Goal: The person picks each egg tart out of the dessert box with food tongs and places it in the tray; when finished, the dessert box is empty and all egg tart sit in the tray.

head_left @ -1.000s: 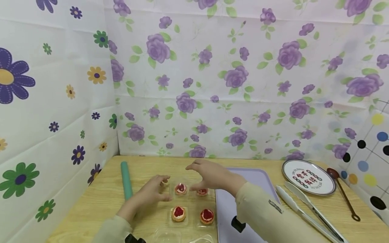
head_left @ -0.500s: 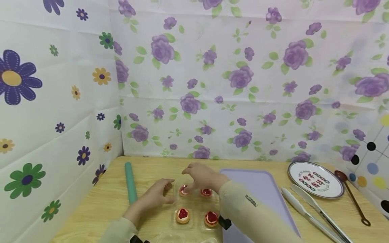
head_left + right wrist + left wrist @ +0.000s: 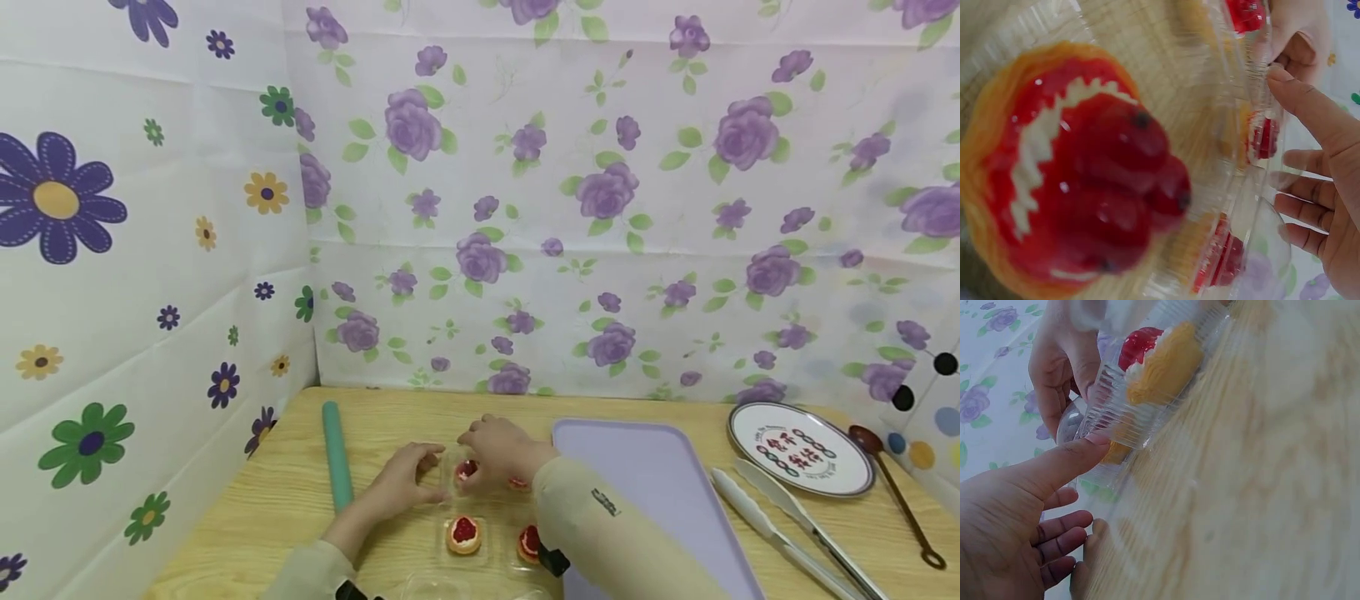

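Observation:
Berry-topped tarts sit in clear plastic boxes on the wooden table. At the back-left box, around its tart, are both hands. My left hand is at the box's left side; in the left wrist view its thumb touches the box edge, its other fingers loosely bent. My right hand reaches over from the right, its forearm covering part of the back-right tart. In the right wrist view the right thumb touches a clear edge and the fingers spread behind a clear dome. A tart fills the near left there.
In front lie the front-left tart, the front-right tart and clear plastic lids. Right of them are a purple tray, metal tongs, a printed plate and a brown ladle. A green roll lies left.
My right hand has moved left and down, from near the back-right tart to the back-left box. The left hand stays beside that box. The head view has turned slightly left.

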Action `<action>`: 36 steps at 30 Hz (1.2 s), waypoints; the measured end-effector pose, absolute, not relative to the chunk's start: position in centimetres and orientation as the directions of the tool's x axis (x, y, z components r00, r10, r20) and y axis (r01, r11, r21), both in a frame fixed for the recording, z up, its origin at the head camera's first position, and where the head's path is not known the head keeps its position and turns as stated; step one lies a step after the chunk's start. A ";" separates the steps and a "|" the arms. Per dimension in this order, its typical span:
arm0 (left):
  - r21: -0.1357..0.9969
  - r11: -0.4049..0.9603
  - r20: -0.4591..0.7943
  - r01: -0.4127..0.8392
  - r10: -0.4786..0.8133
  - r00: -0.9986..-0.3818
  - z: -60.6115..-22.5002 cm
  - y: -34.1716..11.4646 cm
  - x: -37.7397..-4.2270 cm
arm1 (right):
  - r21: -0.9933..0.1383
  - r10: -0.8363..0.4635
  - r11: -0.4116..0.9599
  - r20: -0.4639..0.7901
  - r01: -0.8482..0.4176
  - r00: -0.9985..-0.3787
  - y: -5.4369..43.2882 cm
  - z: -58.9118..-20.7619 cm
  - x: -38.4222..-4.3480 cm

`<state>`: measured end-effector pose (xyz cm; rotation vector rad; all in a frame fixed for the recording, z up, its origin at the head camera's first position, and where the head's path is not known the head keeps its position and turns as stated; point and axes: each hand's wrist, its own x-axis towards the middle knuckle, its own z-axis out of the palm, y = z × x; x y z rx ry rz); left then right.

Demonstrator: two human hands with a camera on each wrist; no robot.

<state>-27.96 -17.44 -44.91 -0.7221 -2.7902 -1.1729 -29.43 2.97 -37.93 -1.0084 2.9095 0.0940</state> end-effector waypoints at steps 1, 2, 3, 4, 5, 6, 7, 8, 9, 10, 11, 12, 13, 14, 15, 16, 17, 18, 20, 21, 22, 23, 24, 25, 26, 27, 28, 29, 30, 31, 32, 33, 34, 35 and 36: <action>0.669 0.610 0.200 0.425 0.404 -0.893 -45.0 -17.4 -28.0 | 0.049 -0.617 0.782 -0.079 -0.621 -0.783 2.9 -38.1 -29.5; 0.666 0.613 0.199 0.425 0.403 -0.893 -45.0 -17.4 -27.9 | 0.057 -0.617 0.781 -0.080 -0.622 -0.783 2.8 -38.2 -29.5; 0.665 0.615 0.197 0.423 0.402 -0.894 -45.0 -17.4 -27.9 | 0.065 -0.618 0.780 -0.081 -0.622 -0.782 2.7 -38.3 -29.6; 0.664 0.617 0.198 0.422 0.400 -0.895 -45.0 -17.4 -27.9 | 0.073 -0.618 0.779 -0.084 -0.623 -0.782 2.6 -38.4 -29.6; 0.661 0.620 0.198 0.422 0.398 -0.896 -45.0 -17.5 -27.9 | 0.077 -0.618 0.778 -0.084 -0.623 -0.782 2.5 -38.4 -29.6; 0.664 0.620 0.196 0.417 0.394 -0.898 -45.0 -17.5 -27.8 | 0.081 -0.617 0.778 -0.086 -0.623 -0.782 2.4 -38.4 -29.6; 0.667 0.618 0.195 0.415 0.392 -0.899 -45.0 -17.4 -27.8 | 0.083 -0.618 0.778 -0.086 -0.623 -0.782 2.5 -38.3 -29.6; 0.666 0.620 0.196 0.415 0.391 -0.899 -44.9 -17.4 -27.8 | 0.083 -0.619 0.777 -0.085 -0.624 -0.781 2.5 -38.2 -29.6; 0.671 0.617 0.192 0.410 0.390 -0.901 -44.9 -17.4 -27.8 | 0.084 -0.619 0.777 -0.085 -0.624 -0.781 2.5 -38.1 -29.6; 0.673 0.616 0.192 0.410 0.390 -0.901 -44.9 -17.3 -27.8 | 0.084 -0.619 0.776 -0.085 -0.625 -0.781 2.6 -38.0 -29.6; 0.672 0.617 0.191 0.409 0.390 -0.901 -44.9 -17.3 -27.8 | 0.081 -0.620 0.776 -0.084 -0.625 -0.780 2.7 -38.0 -29.5; 0.673 0.617 0.189 0.407 0.389 -0.902 -44.9 -17.3 -27.8 | 0.077 -0.621 0.776 -0.085 -0.626 -0.780 2.7 -37.9 -29.5; 0.673 0.618 0.187 0.407 0.390 -0.902 -44.9 -17.3 -27.8 | 0.072 -0.620 0.777 -0.085 -0.626 -0.780 2.8 -37.8 -29.4; 0.670 0.620 0.187 0.408 0.391 -0.901 -44.9 -17.3 -27.8 | 0.065 -0.620 0.778 -0.086 -0.625 -0.780 2.9 -37.8 -29.4; 0.671 0.620 0.184 0.406 0.391 -0.902 -44.9 -17.3 -27.9 | 0.056 -0.620 0.779 -0.086 -0.625 -0.780 2.9 -37.7 -29.3; 0.669 0.622 0.185 0.408 0.392 -0.901 -45.0 -17.3 -27.9 | 0.048 -0.619 0.780 -0.088 -0.624 -0.780 3.0 -37.7 -29.3; 0.666 0.624 0.185 0.409 0.393 -0.901 -45.0 -17.3 -27.9 | 0.040 -0.619 0.780 -0.091 -0.624 -0.780 3.0 -37.6 -29.2; 0.665 0.625 0.185 0.410 0.394 -0.900 -45.0 -17.4 -27.9 | 0.032 -0.618 0.781 -0.093 -0.623 -0.780 3.0 -37.5 -29.2; 0.655 0.630 0.187 0.416 0.398 -0.898 -45.1 -17.4 -28.0 | 0.014 -0.621 0.781 -0.092 -0.624 -0.779 3.1 -37.4 -29.1; 0.650 0.633 0.189 0.420 0.401 -0.896 -45.1 -17.4 -28.0 | 0.006 -0.622 0.781 -0.090 -0.625 -0.778 3.1 -37.3 -29.1; 0.645 0.634 0.193 0.427 0.405 -0.894 -45.1 -17.4 -28.0 | -0.003 -0.623 0.781 -0.088 -0.625 -0.777 3.2 -37.2 -29.0; 0.640 0.634 0.196 0.433 0.410 -0.891 -45.1 -17.4 -28.0 | -0.012 -0.625 0.779 -0.083 -0.626 -0.776 3.2 -37.1 -29.0; 0.637 0.634 0.199 0.439 0.415 -0.888 -45.1 -17.4 -28.1 | -0.021 -0.627 0.778 -0.075 -0.628 -0.775 3.3 -37.0 -29.1; 0.635 0.633 0.200 0.443 0.420 -0.885 -45.1 -17.4 -28.0 | -0.029 -0.630 0.777 -0.067 -0.629 -0.774 3.4 -36.9 -29.1; 0.639 0.629 0.198 0.443 0.423 -0.884 -45.1 -17.4 -28.0 | -0.040 -0.630 0.776 -0.060 -0.629 -0.774 3.4 -36.8 -29.2; 0.642 0.626 0.194 0.443 0.426 -0.884 -45.1 -17.4 -28.0 | -0.047 -0.633 0.774 -0.051 -0.631 -0.772 3.5 -36.6 -29.2; 0.646 0.624 0.190 0.440 0.427 -0.884 -45.1 -17.5 -28.0 | -0.054 -0.635 0.773 -0.044 -0.632 -0.772 3.6 -36.4 -29.3; 0.649 0.623 0.184 0.436 0.428 -0.885 -45.0 -17.5 -28.0 | -0.058 -0.637 0.771 -0.039 -0.635 -0.770 3.7 -36.2 -29.3; 0.653 0.622 0.178 0.431 0.427 -0.886 -45.0 -17.5 -28.0 | -0.066 -0.637 0.771 -0.037 -0.634 -0.770 3.9 -36.0 -29.3; 0.657 0.623 0.172 0.425 0.426 -0.888 -45.0 -17.5 -28.0 | -0.077 -0.635 0.772 -0.037 -0.631 -0.772 4.0 -35.8 -29.3; 0.660 0.622 0.167 0.421 0.425 -0.890 -45.0 -17.5 -28.1 | -0.088 -0.632 0.774 -0.037 -0.627 -0.774 4.1 -35.6 -29.3; 0.661 0.623 0.164 0.419 0.425 -0.890 -44.9 -17.6 -28.1 | -0.098 -0.628 0.777 -0.037 -0.622 -0.778 4.2 -35.3 -29.2; 0.662 0.623 0.162 0.418 0.426 -0.890 -44.9 -17.6 -28.1 | -0.105 -0.623 0.779 -0.034 -0.618 -0.781 4.4 -35.2 -29.2; 0.663 0.622 0.160 0.417 0.427 -0.890 -44.9 -17.6 -28.0 | -0.114 -0.619 0.782 -0.031 -0.613 -0.785 4.5 -35.0 -29.2; 0.667 0.619 0.157 0.415 0.429 -0.890 -44.8 -17.6 -28.0 | -0.121 -0.614 0.785 -0.026 -0.608 -0.789 4.7 -34.9 -29.2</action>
